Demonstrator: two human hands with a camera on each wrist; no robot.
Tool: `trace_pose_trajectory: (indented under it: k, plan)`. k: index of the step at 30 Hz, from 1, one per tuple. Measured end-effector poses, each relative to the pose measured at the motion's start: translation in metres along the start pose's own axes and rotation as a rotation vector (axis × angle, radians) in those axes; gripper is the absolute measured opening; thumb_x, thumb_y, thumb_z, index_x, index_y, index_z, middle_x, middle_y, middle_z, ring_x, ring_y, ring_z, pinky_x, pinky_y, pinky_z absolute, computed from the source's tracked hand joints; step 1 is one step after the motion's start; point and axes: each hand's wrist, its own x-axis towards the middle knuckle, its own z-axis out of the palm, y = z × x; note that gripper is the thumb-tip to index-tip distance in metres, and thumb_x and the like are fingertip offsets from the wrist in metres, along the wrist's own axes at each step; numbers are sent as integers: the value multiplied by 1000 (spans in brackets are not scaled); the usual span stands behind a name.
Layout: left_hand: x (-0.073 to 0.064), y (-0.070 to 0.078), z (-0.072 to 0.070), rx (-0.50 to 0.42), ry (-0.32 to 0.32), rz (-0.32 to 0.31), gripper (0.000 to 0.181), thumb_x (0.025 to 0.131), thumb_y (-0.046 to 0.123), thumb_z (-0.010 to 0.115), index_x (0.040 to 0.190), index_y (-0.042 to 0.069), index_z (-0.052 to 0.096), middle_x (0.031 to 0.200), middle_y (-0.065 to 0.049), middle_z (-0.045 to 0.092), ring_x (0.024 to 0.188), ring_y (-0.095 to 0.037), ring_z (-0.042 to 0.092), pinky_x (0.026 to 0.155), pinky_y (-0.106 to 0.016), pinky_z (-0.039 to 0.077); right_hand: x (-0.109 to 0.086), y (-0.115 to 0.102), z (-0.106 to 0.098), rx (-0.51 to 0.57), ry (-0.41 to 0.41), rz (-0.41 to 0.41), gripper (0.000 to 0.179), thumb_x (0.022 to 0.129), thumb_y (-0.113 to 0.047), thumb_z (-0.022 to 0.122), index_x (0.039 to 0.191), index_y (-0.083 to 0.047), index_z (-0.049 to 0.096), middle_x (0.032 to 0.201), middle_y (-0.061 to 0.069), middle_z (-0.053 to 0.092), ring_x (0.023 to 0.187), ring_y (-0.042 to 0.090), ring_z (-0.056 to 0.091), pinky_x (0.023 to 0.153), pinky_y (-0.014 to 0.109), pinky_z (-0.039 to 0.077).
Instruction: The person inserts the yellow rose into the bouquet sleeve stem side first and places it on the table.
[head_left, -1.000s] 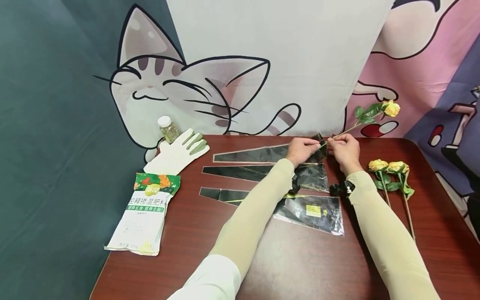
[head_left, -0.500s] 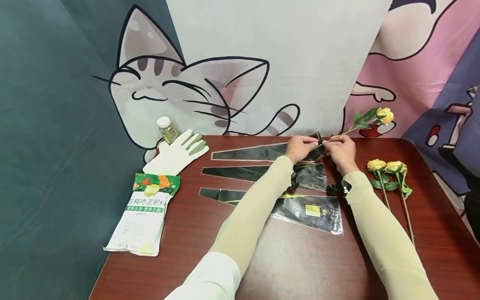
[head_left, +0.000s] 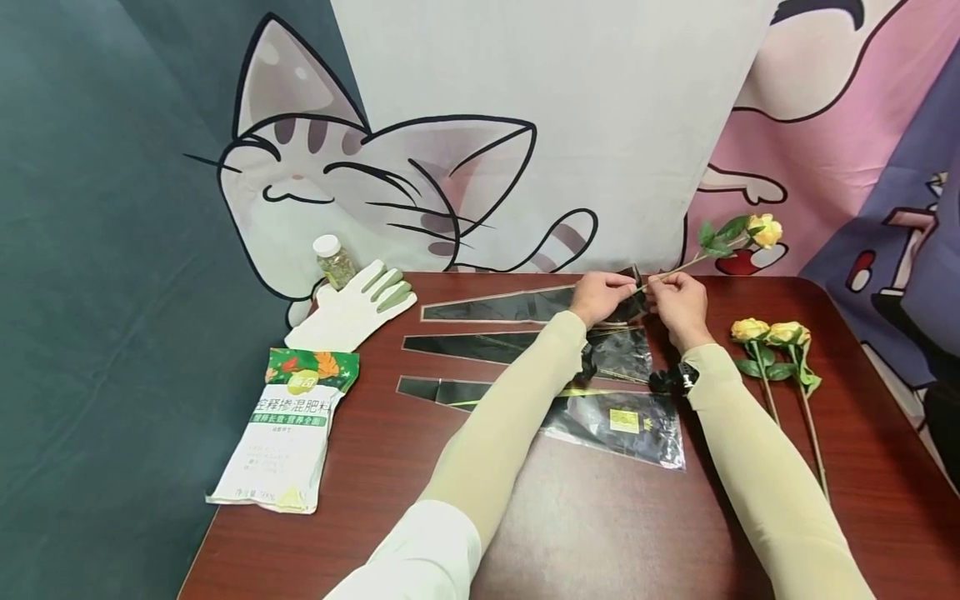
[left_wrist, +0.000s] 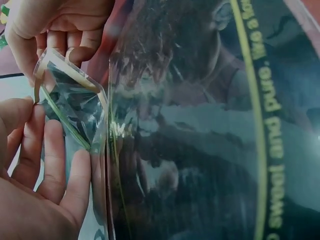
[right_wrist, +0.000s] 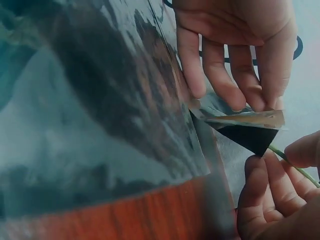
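My left hand (head_left: 600, 296) pinches the mouth edge of the farthest black-and-clear flower sleeve (head_left: 487, 308), lifting that end; its thumb and forefinger are at the corner in the left wrist view. Close beside it, my right hand (head_left: 681, 304) pinches the stem of a yellow rose (head_left: 765, 231) between thumb and fingers. The bloom and green leaves point up to the right. In the left wrist view the green stem (left_wrist: 67, 122) shows within the sleeve's raised mouth. Two more black-and-clear sleeves, the middle one (head_left: 465, 344) and the nearest one (head_left: 663, 425), lie flat in front.
Two yellow roses (head_left: 786, 334) lie at the right of the brown table (head_left: 585, 533). Along the left are a white-and-green glove (head_left: 348, 312), a white-capped jar (head_left: 335, 262) and a fertilizer bag (head_left: 288, 433). A cat-printed cloth (head_left: 480, 208) hangs behind the table.
My right hand has moved slightly left with the rose, toward the sleeve's mouth, and the bloom has dropped a little. My left hand keeps its pinch on the sleeve.
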Motion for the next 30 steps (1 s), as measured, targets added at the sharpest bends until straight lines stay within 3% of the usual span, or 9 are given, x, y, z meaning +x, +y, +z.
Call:
trace_pose_trajectory:
  k: [8,16,24,30]
  plan:
    - [3,5,-2,-33,36,-35,18,101,36,74,116,32,84,118,13,79,113,-5,71,90,-18,56,3,-1,5,13,25,-5,13,99,-24,75,88,-16,73,81,-17,68,66,-1,65,58,15,55]
    - [4,5,4,-176,65,-55,16,99,30,77,111,26,86,94,11,82,82,0,71,71,-17,54,0,4,11,-70,4,-8,18,96,-27,77,82,-19,70,73,-18,61,55,0,53,52,17,47]
    - [7,1,5,-198,77,-34,14,98,28,78,109,24,87,95,10,82,80,2,69,73,-16,53,-2,2,14,31,-15,-22,14,95,-20,79,95,-12,68,76,-22,69,60,-3,59,52,15,47]
    - [7,2,5,-207,88,-51,13,98,27,78,107,24,87,88,8,82,76,1,72,73,-16,54,-4,-5,9,69,-11,10,15,103,-23,68,96,-9,69,75,-17,72,66,-2,68,55,16,51]
